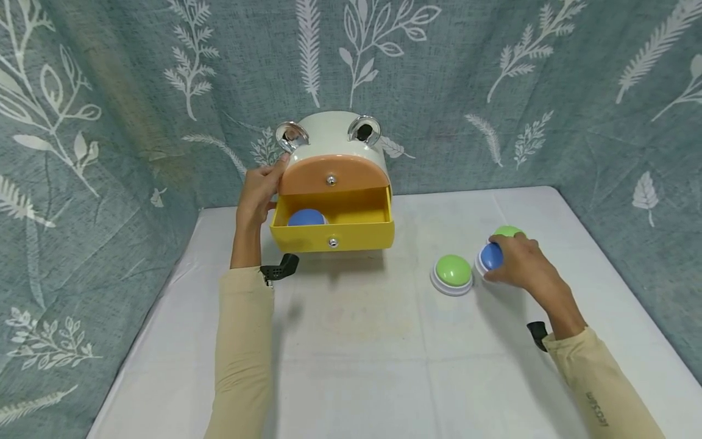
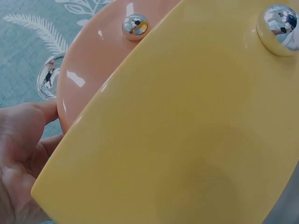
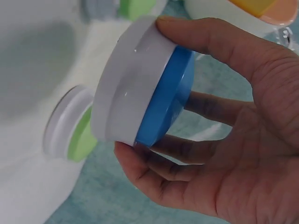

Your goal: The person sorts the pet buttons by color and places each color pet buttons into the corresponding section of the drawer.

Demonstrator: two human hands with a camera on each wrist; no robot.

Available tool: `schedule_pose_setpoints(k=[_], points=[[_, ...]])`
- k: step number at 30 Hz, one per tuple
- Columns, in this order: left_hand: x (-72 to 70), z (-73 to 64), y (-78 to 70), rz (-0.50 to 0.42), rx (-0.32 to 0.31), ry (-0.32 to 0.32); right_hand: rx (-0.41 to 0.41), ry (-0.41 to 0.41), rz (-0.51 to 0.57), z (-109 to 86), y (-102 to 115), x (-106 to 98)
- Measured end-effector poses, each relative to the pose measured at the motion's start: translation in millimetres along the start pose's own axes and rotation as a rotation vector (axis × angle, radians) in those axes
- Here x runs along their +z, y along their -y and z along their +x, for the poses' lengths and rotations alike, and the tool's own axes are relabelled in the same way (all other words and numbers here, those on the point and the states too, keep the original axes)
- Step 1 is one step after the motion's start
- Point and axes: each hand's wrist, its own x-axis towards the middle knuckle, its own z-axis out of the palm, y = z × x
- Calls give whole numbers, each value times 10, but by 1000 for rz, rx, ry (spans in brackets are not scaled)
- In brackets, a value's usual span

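My right hand (image 1: 518,262) grips a blue push button (image 3: 135,88) by its round white base, with the thumb on one side and fingertips on the other. In the right wrist view the button is tilted on edge. A green push button (image 1: 453,271) lies to its left, and another green push button (image 1: 509,231) is partly hidden behind the hand. My left hand (image 1: 259,192) rests against the left side of a white, frog-faced drawer cabinet (image 1: 334,131). Its yellow drawer (image 1: 362,236) is pulled out, with a blue-domed button (image 1: 307,217) inside at the left.
Above the yellow drawer is a closed peach drawer (image 1: 307,175) with a silver knob. The cabinet stands at the back of a white-covered table (image 1: 351,341). A green leaf-patterned curtain (image 1: 439,122) hangs behind and along both sides.
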Motion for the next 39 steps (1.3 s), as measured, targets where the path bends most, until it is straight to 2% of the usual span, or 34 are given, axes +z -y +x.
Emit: schedule_pose_setpoints(k=[5, 11, 17, 24, 30, 34, 39], points=[[1, -5, -4, -15, 11, -10, -51, -51, 22, -33, 136, -35], [-7, 0, -14, -2, -18, 5, -81, -75, 41, -25, 419, -144], [-72, 10, -12, -9, -50, 7, -136, -108, 97, 91, 872, -286], [-100, 10, 20, -29, -18, 2, -214, -155, 246, 298, 1451, -357], [-94, -5, 42, -9, -12, -16, -298, -166, 233, 460, 1872, -315], [-77, -2, 43, -21, -11, -22, -357, -155, 211, 613, 2027, -253], [-17, 5, 34, 10, -23, -16, -380, -106, 185, 785, 2057, -192]])
